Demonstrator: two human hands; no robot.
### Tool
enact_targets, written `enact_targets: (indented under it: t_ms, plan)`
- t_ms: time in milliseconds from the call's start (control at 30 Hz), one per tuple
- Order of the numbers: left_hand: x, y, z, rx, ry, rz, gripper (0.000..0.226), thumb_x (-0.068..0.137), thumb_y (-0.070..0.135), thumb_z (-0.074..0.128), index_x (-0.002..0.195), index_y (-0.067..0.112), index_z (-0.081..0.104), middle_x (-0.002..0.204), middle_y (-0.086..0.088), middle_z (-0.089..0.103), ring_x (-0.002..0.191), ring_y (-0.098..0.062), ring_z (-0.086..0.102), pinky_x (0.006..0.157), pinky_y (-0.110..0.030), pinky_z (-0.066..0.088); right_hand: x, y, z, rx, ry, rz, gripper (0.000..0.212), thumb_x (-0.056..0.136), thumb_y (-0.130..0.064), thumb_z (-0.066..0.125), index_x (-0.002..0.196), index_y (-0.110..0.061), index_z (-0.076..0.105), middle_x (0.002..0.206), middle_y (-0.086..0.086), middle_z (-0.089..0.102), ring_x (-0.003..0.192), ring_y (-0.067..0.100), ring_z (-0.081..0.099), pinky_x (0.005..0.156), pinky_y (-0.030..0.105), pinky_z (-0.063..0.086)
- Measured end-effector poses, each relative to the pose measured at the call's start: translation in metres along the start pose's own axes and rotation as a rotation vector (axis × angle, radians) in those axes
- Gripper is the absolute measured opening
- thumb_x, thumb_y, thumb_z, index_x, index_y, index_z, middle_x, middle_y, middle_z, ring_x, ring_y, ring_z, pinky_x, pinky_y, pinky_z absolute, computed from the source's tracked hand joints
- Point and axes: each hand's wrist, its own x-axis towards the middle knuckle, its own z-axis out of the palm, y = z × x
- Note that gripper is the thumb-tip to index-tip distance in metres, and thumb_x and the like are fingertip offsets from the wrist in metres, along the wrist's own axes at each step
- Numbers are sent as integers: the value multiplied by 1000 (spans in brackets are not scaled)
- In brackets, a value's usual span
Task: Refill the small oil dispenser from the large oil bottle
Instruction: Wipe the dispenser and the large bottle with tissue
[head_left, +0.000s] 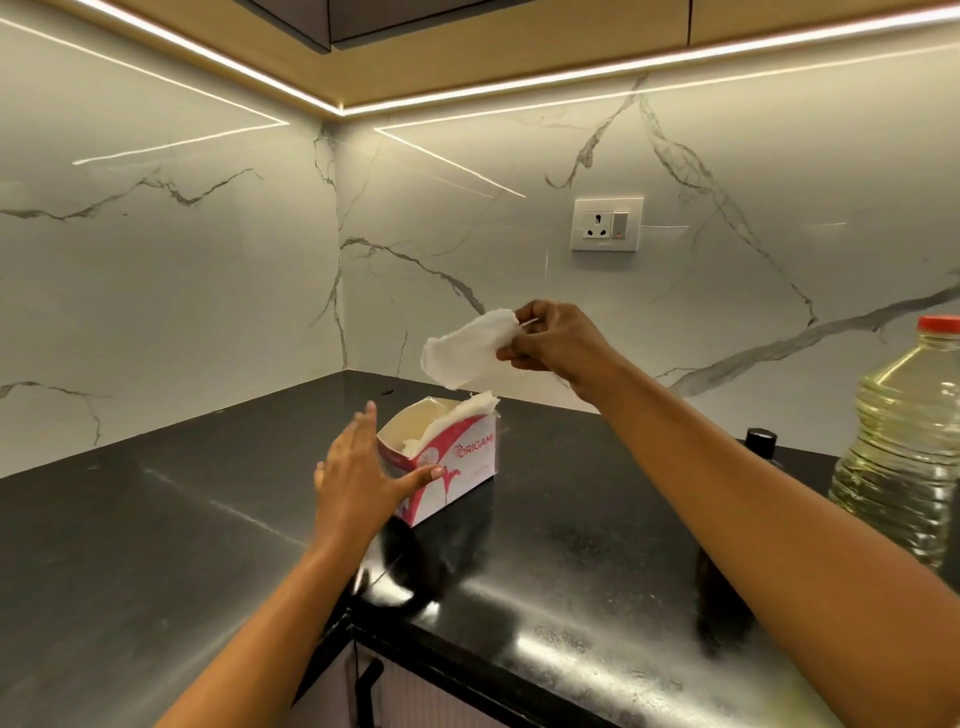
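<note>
Counter (156, 519): right hand (550, 338) pinches tissue (467, 348); oil bottle (898, 441) cropped; dark cap (761, 441) obscured.

Left hand (358, 478) held forward, fingers straight; raised right hand (550, 338) pinches a tissue (462, 348).

Open counter (156, 545) left of the tissue box (452, 467); oil bottle (904, 447) and dark cap (761, 441) crowd the right.

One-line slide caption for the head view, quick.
The right hand pinches a tissue above the tissue box, left hand flat against it; capped large oil bottle stands at right on the black counter.
</note>
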Motion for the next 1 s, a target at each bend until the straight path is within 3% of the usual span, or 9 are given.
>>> enact_targets:
  t_ms: [100,167,233,300,400,533,700,900,1000]
  plan:
    - [-11,28,-7,-220,42,183,116,59,64,70,152,30,9,159,0,18,145,-22,19,115,-47,14,-38,0,-16,4,-4,24,22,81,-4,69,100,-6,59,86,10,66,72,19,69,63,24,57]
    - [-30,61,-9,-474,-71,203,103,64,51,78,147,41,20,150,7,35,135,-15,35,107,-37,30,-64,4,-26,-24,-3,53,21,82,-11,70,101,-7,62,83,8,68,62,14,67,50,21,51]
    - [-47,90,-4,-745,-207,161,70,70,41,80,131,40,45,126,11,60,114,-12,59,92,-33,52,-86,12,-36,-37,26,73,18,80,-15,73,96,-11,64,75,3,67,54,9,61,47,20,45]
    - [-60,106,8,-990,-245,60,33,80,21,73,109,30,60,98,9,73,93,-14,69,73,-28,58,-105,21,-44,0,61,83,12,79,-16,74,87,-15,65,74,0,65,57,7,58,49,19,45]
    - [-77,126,29,-1204,-329,-166,16,83,7,67,97,16,66,84,5,75,80,-15,71,63,-25,57,-136,44,-60,42,135,127,19,76,-19,76,91,-12,66,89,4,69,81,16,65,71,27,54]
    - [-104,154,64,-1199,-512,-270,10,79,0,70,86,8,70,78,-5,75,71,-19,71,58,-27,58,-178,78,-85,256,103,297,42,66,-20,79,103,-6,66,99,10,72,88,22,68,78,35,56]
    - [-113,169,91,-1159,-614,-372,16,75,6,75,90,2,71,90,-14,74,75,-23,71,64,-35,60,-197,98,-114,300,266,320,18,77,-1,72,92,-9,68,86,2,73,72,10,69,62,20,55]
    - [-105,180,108,-1134,-702,-401,27,74,10,76,97,-1,70,96,-16,73,81,-26,71,72,-40,59,-197,116,-126,329,355,383,16,81,-8,70,96,-13,65,91,2,70,78,16,66,63,26,52]
    - [-98,186,112,-1151,-684,-405,12,77,9,73,87,2,69,79,-11,73,63,-18,69,56,-30,58,-197,120,-130,370,417,386,17,83,-9,68,99,-11,64,92,4,69,81,19,64,65,29,52]
